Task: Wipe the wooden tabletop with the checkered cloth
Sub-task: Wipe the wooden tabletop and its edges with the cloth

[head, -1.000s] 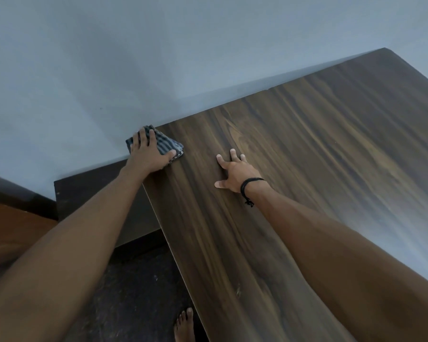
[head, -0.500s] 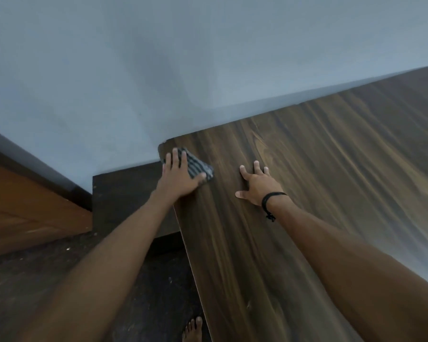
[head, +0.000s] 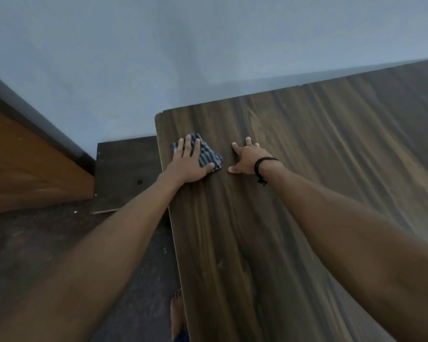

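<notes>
A dark wooden tabletop [head: 307,183] fills the right half of the view, its left edge running down the middle. The folded checkered cloth [head: 209,154], blue-grey with stripes, lies near the table's far left corner. My left hand [head: 189,161] presses flat on the cloth with straight fingers and covers most of it. Just to the right, my right hand [head: 247,156] rests on the bare wood with fingers spread; a black cord is tied round its wrist.
A pale wall [head: 208,45] stands right behind the table. A lower dark panel [head: 126,174] sits left of the table corner, with an orange-brown wooden surface [head: 22,169] further left. A bare foot [head: 177,314] stands on the dark floor beside the table edge.
My left hand has slid the cloth from the far left corner inward and toward me on the tabletop. The right hand has stayed planted, while the camera view swung left.
</notes>
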A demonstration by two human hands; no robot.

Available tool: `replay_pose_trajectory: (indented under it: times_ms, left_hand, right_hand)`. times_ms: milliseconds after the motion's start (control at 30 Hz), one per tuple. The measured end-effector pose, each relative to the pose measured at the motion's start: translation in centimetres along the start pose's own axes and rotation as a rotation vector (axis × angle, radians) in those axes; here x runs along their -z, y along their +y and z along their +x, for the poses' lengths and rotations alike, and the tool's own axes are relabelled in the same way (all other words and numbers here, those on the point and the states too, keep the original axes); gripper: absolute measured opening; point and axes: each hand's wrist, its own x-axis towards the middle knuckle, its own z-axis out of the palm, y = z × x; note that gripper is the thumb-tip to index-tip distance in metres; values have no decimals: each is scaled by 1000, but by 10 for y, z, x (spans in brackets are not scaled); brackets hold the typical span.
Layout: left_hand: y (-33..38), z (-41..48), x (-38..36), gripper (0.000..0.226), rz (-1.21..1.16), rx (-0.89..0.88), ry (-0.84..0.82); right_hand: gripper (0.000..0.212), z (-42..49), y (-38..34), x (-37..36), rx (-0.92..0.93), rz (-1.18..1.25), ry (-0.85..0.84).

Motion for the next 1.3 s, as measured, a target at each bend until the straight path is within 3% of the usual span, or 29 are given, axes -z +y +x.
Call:
replay_pose_trajectory:
  times_ms: [300, 667, 1300]
  left_hand:
    - [48, -150, -93, 89, 12, 12, 69]
    - [73, -213, -144, 89, -30, 104, 120]
    - [136, -391, -271, 88, -54, 257, 242]
  right_hand:
    - [77, -49, 28, -11, 118, 41, 39]
    - [80, -112, 28, -68, 144, -132, 30]
    - [77, -239, 52, -159, 214, -187, -3]
